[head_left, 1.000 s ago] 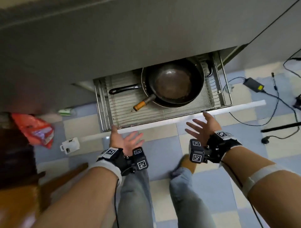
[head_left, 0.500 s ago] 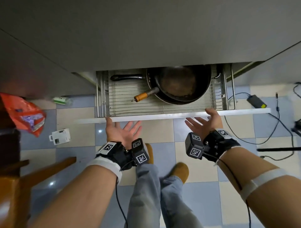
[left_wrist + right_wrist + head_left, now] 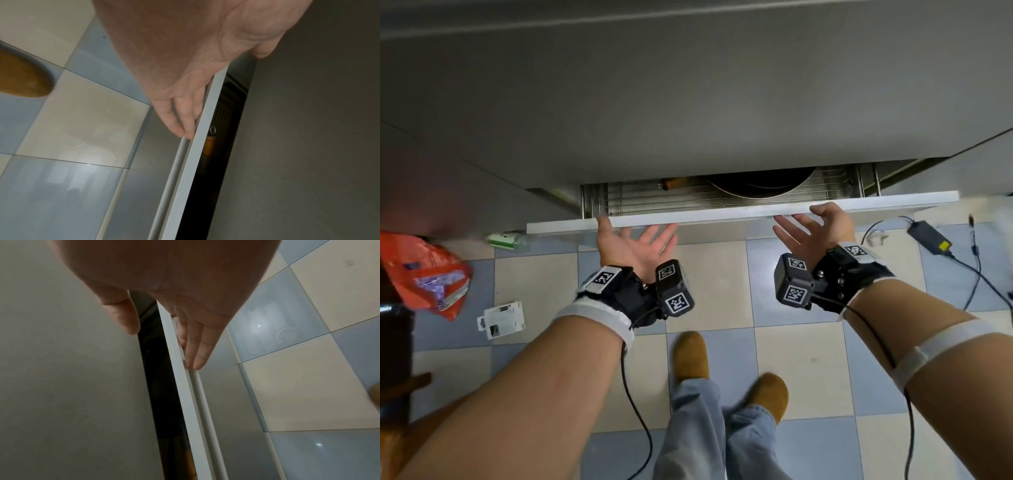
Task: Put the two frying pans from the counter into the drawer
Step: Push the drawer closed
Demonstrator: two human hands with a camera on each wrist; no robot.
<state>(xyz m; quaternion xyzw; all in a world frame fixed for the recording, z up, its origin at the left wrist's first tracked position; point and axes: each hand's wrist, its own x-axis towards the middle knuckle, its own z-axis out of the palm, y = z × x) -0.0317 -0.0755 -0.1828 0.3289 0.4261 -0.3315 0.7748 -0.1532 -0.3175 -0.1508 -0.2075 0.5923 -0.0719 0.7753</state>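
The drawer stands only a narrow gap open under the grey counter; its white front panel (image 3: pixel 739 209) shows edge-on. In the gap lie the rim of a dark frying pan (image 3: pixel 756 186) on the wire rack (image 3: pixel 640 200) and an orange handle end (image 3: pixel 671 183); the second pan is hidden. My left hand (image 3: pixel 635 240) is open, its straight fingers (image 3: pixel 180 120) pressing on the white front panel (image 3: pixel 197 146). My right hand (image 3: pixel 815 228) is open too, its fingers (image 3: pixel 197 350) flat against the front panel (image 3: pixel 185 394). The orange handle (image 3: pixel 208 146) shows through the gap.
On the chequered tile floor lie an orange bag (image 3: pixel 424 274), a white card pack (image 3: pixel 501 320), a green-white bottle (image 3: pixel 506 240) and a black power adapter (image 3: pixel 929 236) with cables at the right. My brown shoes (image 3: pixel 690 356) stand below the drawer. A wooden chair (image 3: pixel 400 411) sits at the left.
The drawer has slid in from mostly open to a narrow gap, both open hands pushing its front panel. The pans have gone almost wholly under the counter.
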